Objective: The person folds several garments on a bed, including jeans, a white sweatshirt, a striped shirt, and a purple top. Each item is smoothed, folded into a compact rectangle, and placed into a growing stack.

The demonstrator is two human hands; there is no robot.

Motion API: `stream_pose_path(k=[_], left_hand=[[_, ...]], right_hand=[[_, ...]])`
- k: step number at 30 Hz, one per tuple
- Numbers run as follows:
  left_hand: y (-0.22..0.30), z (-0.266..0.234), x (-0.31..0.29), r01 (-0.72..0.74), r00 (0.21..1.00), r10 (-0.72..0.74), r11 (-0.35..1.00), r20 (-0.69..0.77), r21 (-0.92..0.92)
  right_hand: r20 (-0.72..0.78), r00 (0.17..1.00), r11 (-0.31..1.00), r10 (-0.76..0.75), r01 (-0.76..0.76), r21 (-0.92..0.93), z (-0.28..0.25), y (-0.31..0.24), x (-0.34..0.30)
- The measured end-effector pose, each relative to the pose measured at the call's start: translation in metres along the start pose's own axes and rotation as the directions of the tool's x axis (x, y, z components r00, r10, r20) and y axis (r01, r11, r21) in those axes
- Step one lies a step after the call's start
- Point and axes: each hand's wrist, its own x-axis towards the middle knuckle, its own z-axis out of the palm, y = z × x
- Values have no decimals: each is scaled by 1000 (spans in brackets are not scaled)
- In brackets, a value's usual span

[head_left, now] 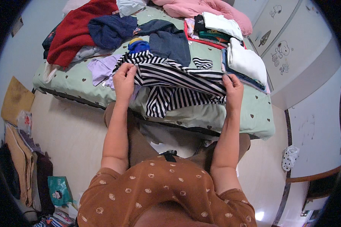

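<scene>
A black-and-white striped garment [178, 77] is stretched between my two hands over the near edge of the bed. My left hand [124, 77] pinches its left end, and my right hand [233, 86] grips the right end. Part of the striped cloth hangs or lies below the raised edge, on the bedding. Just left of it a lilac garment [101, 70] lies crumpled. Behind the stripes are a blue and yellow bundle [139, 45] and a dark grey-blue garment [170, 43] spread on the bed.
Folded clothes, with a white one [247, 62] on top, are stacked at the bed's right; another stack [221, 26] sits behind. A red garment [74, 36] and a navy one [111, 31] heap at left. Pink bedding [208, 9] lies at the back. Textiles [21, 162] line the left floor.
</scene>
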Motion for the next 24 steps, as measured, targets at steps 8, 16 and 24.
stream_pose_path(k=[8, 16, 24], left_hand=[[-18, -22, 2, 22, 1000, -22, 1000, -12, -2], [-6, 8, -15, -185, 759, -276, 778, 590, 601], [-27, 42, -14, -419, 725, -131, 695, 676, 584]], right_hand=[[437, 896, 619, 83, 297, -727, 14, 11, -18], [296, 902, 373, 315, 169, -912, 24, 49, 12], [310, 885, 282, 348, 216, -935, 41, 60, 33]])
